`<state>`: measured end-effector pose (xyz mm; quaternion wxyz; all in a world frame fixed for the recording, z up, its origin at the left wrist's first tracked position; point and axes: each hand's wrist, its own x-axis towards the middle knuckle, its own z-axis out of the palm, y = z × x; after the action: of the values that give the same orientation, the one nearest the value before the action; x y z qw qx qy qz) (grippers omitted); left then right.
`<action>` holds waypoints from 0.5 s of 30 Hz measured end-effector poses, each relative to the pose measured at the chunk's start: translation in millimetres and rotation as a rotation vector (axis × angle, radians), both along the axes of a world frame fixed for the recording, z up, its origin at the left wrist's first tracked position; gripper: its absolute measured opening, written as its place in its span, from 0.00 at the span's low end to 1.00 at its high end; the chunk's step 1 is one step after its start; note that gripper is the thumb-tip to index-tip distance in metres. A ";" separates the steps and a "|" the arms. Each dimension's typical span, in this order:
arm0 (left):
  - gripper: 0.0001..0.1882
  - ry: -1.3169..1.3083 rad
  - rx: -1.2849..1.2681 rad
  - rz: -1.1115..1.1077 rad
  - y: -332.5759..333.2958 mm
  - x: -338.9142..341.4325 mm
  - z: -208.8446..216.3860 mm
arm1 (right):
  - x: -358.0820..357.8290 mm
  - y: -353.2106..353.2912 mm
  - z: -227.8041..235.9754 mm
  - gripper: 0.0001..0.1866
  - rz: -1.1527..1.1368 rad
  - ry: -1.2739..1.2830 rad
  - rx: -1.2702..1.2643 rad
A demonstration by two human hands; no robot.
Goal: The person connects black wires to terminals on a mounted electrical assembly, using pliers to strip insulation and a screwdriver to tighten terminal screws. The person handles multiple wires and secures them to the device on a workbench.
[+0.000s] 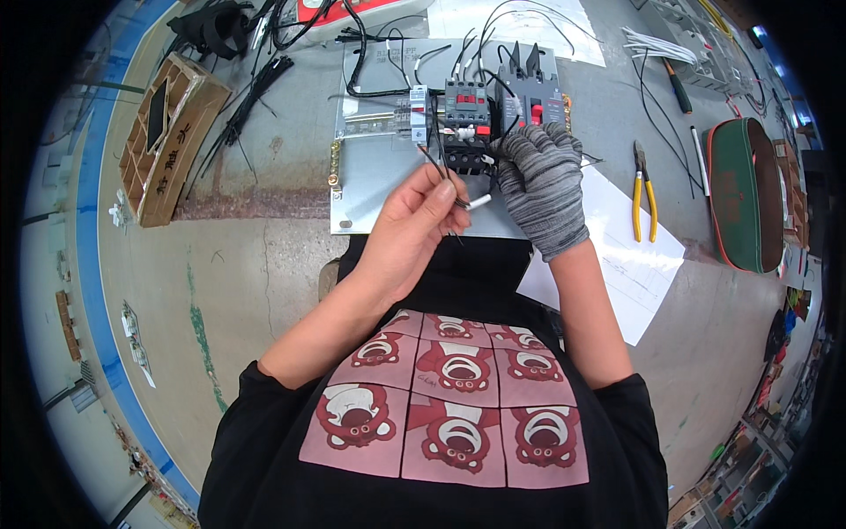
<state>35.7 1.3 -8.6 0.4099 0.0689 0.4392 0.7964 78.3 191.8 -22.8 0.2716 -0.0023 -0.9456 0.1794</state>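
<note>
My bare left hand (410, 225) pinches a thin black wire (432, 160) between thumb and fingertips, and a short white sleeve (478, 202) sticks out beside the thumb. My right hand (542, 189), in a grey striped knit glove, has its fingers curled at the lower right of the electrical parts; what they grip is hidden. Both hands are over a grey metal mounting plate (379, 198). On it stand a contactor (466, 101) with a black relay block (467, 152) below, a slim light-coloured breaker (418, 113), and a larger grey breaker (531, 97) with a red switch.
Yellow-handled pliers (645, 198) and paper sheets (648, 264) lie to the right, near a green case (745, 194). A screwdriver (677, 86) lies farther back. At left are a bundle of black cable ties (256, 97) and a divided cardboard box (167, 137).
</note>
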 end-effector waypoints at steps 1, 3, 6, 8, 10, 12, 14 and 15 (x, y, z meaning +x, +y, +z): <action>0.08 -0.030 -0.008 -0.014 0.1 2.1 0.0 | 0.6 0.5 0.0 0.10 -0.004 -0.002 0.002; 0.07 -0.043 0.008 -0.006 -0.2 0.4 -0.1 | 1.1 0.5 0.7 0.10 -0.004 0.002 0.000; 0.08 -0.052 0.047 -0.010 -2.3 -9.0 0.1 | 1.0 0.3 2.2 0.10 0.004 -0.004 -0.017; 0.09 -0.010 0.008 -0.048 -6.1 -18.8 -2.8 | 1.2 -0.7 2.6 0.10 0.007 -0.041 -0.042; 0.10 0.008 -0.030 -0.076 -7.8 -25.1 -1.6 | -0.1 0.1 2.5 0.09 0.014 -0.023 -0.029; 0.10 -0.013 -0.020 -0.060 -10.7 -32.1 1.2 | -0.9 0.9 1.5 0.09 0.022 -0.016 -0.025; 0.12 -0.060 0.024 -0.045 -14.0 -42.8 -0.1 | -1.2 1.3 0.7 0.08 0.030 -0.018 -0.033; 0.12 -0.060 0.042 -0.054 -15.0 -48.1 -1.4 | -0.9 0.9 1.2 0.08 0.024 -0.016 -0.028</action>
<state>-12.4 -13.7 -10.0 0.4427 0.0652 0.4079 0.7959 77.4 192.8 -21.6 0.2616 0.0035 -0.9451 0.1959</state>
